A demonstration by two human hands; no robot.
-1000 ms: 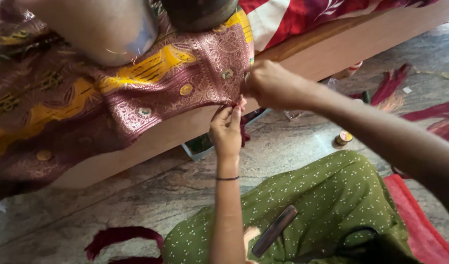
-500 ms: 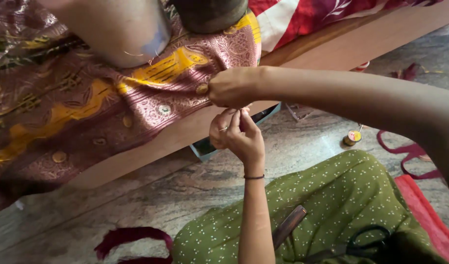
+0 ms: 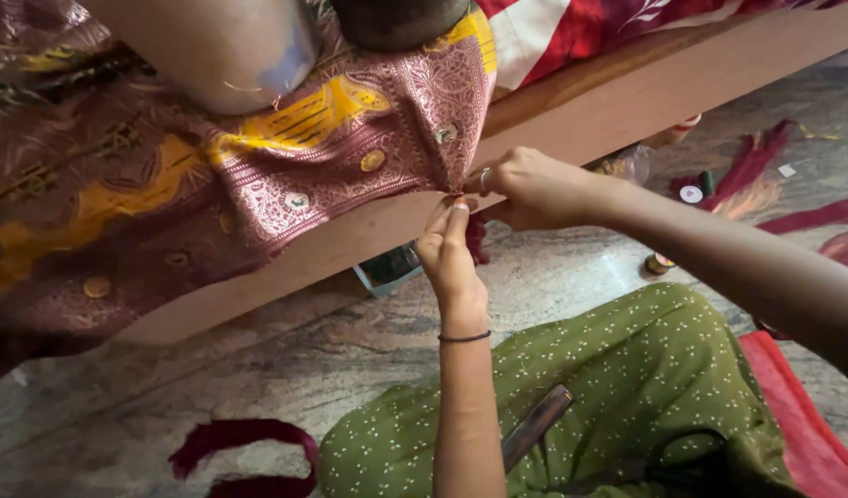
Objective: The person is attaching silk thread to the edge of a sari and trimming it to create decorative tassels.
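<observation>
A maroon and yellow brocade cloth [image 3: 258, 175] with round gold motifs hangs over the edge of a wooden bed frame [image 3: 609, 101]. My left hand [image 3: 450, 254] reaches up from below and pinches the cloth's lower corner, where dark red threads [image 3: 477, 235] dangle. My right hand [image 3: 535, 189], with a ring on one finger, comes in from the right and grips the same corner just above the left fingertips. The two hands touch at the cloth's edge.
A round metal pot [image 3: 212, 46] and a dark vessel [image 3: 396, 18] stand on the cloth. A thread spool [image 3: 657, 264], maroon thread scraps [image 3: 239, 443], a comb [image 3: 535, 429] and scissors [image 3: 692, 456] on my green-clad lap, and a red mat [image 3: 812, 433] lie about.
My right hand has shifted right along the cloth's edge to the corner. My left hand has turned and followed, its fingertips now pointing up at that corner. The view moved slightly.
</observation>
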